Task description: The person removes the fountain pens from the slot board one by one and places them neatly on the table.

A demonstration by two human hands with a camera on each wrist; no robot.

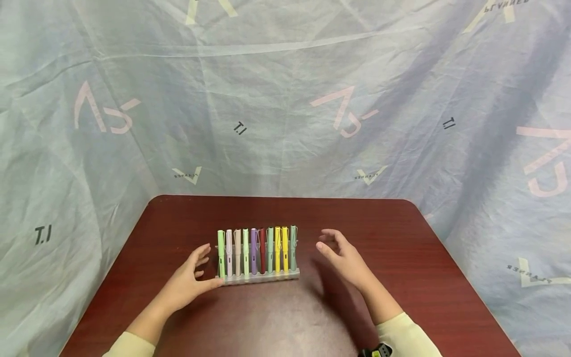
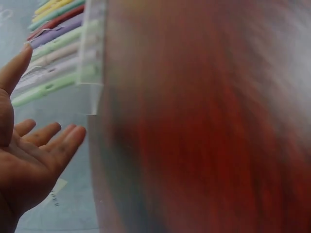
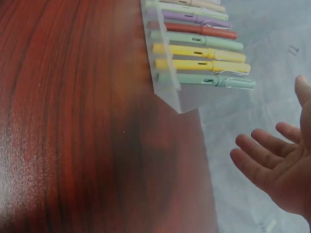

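Observation:
A clear plastic stand [image 1: 263, 279] on the table holds a row of several capped pens, caps up. From left to right run light green, pale pink, mint, a purple pen [image 1: 254, 258], a dark red pen [image 1: 262, 255], grey-green and a pair of yellow pens, ending with a grey-green pen [image 1: 293, 253]. My left hand [image 1: 185, 283] is beside the stand's left end, fingers spread and loosely bent, thumb tip right at its front corner in the head view. Off the right end, my right hand [image 1: 348, 259] hovers apart from the stand, palm turned inward, holding nothing.
The dark red wooden table [image 1: 428, 277] has rounded far corners. A pale printed cloth [image 1: 285, 99] hangs behind it and along both sides. A dark wrist strap [image 1: 376, 351] shows at the right sleeve.

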